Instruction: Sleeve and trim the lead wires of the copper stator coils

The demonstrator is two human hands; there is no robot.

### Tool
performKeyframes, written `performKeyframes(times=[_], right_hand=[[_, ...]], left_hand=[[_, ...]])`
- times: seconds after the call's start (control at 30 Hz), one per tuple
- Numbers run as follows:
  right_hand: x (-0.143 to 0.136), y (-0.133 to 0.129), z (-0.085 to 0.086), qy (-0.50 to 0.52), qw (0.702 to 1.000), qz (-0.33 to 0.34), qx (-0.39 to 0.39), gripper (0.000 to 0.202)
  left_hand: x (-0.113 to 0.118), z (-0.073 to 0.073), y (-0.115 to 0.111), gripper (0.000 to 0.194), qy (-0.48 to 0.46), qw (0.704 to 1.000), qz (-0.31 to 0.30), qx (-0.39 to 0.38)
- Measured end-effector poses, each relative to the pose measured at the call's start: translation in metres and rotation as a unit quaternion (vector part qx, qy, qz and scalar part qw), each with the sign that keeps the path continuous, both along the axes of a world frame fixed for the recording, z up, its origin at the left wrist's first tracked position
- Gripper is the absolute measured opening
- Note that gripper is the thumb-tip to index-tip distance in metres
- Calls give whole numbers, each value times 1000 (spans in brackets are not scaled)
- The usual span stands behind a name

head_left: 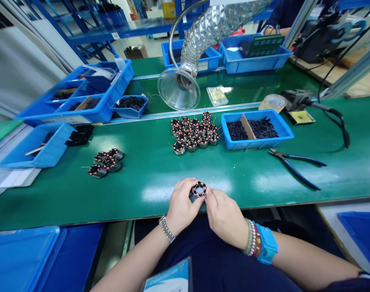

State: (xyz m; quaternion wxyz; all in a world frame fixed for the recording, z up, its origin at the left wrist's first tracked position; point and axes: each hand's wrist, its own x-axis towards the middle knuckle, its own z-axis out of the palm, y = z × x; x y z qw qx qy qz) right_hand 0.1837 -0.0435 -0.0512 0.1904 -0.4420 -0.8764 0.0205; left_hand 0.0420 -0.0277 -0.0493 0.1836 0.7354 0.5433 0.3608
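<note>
Where under fingers (pixel 183 187), stator (pixel 195 195) hidden.

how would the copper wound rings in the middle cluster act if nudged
The rings would probably slide, standing on end on the glossy green bench. Knocked over, they might roll, having round sides. Looking metallic, they're likely heavy for their size.

A green bench (pixel 142 186) spans the room, its glossy top catching pale patches of light. Behind it stands a blue rack (pixel 136 27) over a pale floor (pixel 156 46). Grey sheeting (pixel 17 61) covers the left side; a metal post (pixel 301 24) slants at right, near a wooden board (pixel 363 79).
</note>
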Motion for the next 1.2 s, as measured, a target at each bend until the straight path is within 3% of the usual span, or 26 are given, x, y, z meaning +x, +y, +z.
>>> performKeyframes(times=[0.13, 0.27, 0.4, 0.53, 0.67, 0.83, 0.97, 1.07, 1.2], right_hand=[[9, 3, 9, 25, 999, -7, -36, 33], [37, 18, 20, 102, 991, -16, -83, 32], [47, 34, 22, 143, 982, 56, -111, 36], [28, 45, 19, 158, 969, 133, -137, 46], [11, 49, 18, 169, 963, 140, -154, 37], [12, 47, 19, 168, 966, 121, -153, 33], [14, 44, 17, 170, 968, 100, -154, 32], [15, 43, 15, 176, 968, 94, -151, 34], [14, 42, 11, 186, 966, 93, -151, 36]], left_hand=[[-8, 8, 7, 35, 18, 998, -44, -47], [-33, 26, 12, 69, 22, 985, -118, -126], [-46, 35, 13, 32, 12, 986, -103, -134], [-38, 32, 16, 11, 82, 989, -94, -72], [-37, 26, 22, 12, 87, 991, -96, -35], [-51, 28, 28, 11, 27, 994, -91, -58], [-60, 30, 28, 11, -9, 997, -2, -71], [-62, 31, 24, 14, -16, 992, 29, -122], [-53, 32, 14, 15, -44, 976, 4, -212]])
